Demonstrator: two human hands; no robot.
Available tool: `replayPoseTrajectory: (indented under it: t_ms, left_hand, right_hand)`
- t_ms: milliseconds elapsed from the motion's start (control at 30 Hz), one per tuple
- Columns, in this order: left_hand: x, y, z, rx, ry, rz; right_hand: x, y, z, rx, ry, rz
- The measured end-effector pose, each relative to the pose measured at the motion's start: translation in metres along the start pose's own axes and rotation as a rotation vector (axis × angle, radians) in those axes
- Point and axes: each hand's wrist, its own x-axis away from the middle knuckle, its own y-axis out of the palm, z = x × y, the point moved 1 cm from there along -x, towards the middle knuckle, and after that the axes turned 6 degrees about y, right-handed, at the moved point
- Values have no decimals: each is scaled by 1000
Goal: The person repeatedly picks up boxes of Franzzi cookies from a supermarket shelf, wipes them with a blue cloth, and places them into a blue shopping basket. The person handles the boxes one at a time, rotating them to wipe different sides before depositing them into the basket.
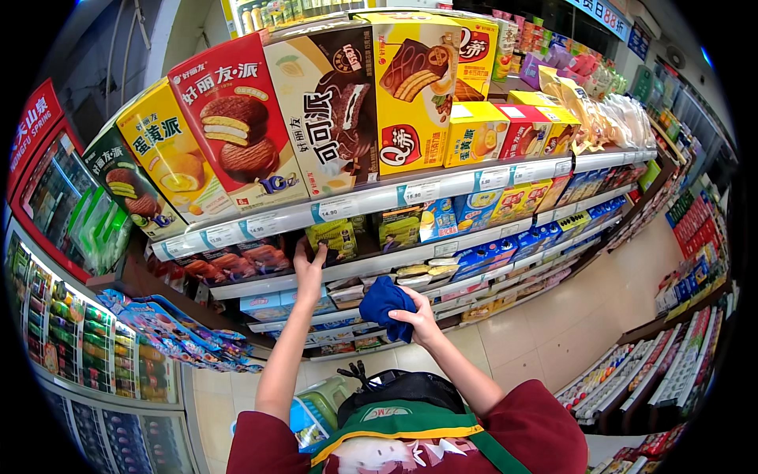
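Note:
My left hand [308, 269] reaches onto the second shelf. It grips the left edge of a yellow-green snack box [340, 236], thumb across the box's front and fingers at its side. In my right hand [419, 319] is a crumpled dark blue cloth [384, 303], held in front of the lower shelves. Dark snack packs with red pictures [257, 259] are to the left of my left hand. A similar green box [400, 228] stands to the right, past a dark gap. The white front edge with price tags [331, 208] of the top shelf runs above my left hand.
Large pie boxes [237, 124] line the top shelf. Blue hanging snack packs [172, 332] jut out at the shelf's left end, near a glass-door drinks fridge [95, 332]. Behind my body, a green and blue container [317, 409] stands on the tiled floor [521, 338]. Another display rack [645, 367] is at right.

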Motion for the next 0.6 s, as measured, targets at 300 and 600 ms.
replayPoseTrajectory:
  t_ms: [300,600]
  left_hand:
    - [6,0,3,-152,106,-61]
    - [5,0,8,-14,23,-65]
  right_hand:
    - [-2,-14,2,15,-30,28]
    - [0,-24,1,13,-15,48]
